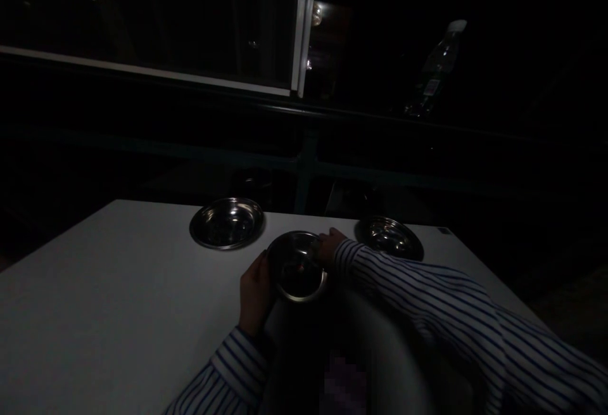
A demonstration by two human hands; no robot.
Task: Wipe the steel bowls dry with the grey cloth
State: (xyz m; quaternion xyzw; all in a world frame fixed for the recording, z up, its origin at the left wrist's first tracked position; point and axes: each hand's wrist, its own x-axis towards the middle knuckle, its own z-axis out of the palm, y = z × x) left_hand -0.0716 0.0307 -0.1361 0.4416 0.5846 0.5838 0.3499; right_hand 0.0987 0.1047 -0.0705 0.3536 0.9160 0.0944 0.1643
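A shiny metal bowl [297, 275] is in front of me, above the near part of the white table. My left hand [255, 291] is closed on its left rim, thumb side up. At the bowl's upper right edge is my right hand [327, 247], its fingers bent and reaching over the rim into the bowl. Darkness hides the fingertips, so I cannot make out what they hold, if anything. A metal dish [227, 223] sits at the table's far edge, left of the bowl. Another metal dish [389, 237] lies to the right, partly behind my striped right sleeve.
The white table [118, 301] stretches left and has a small dark patch at its far right corner. Beyond it, a clear bottle [434, 70] with a white cap stands on a dark ledge. A window frame [301, 28] rises behind. The scene is very dark.
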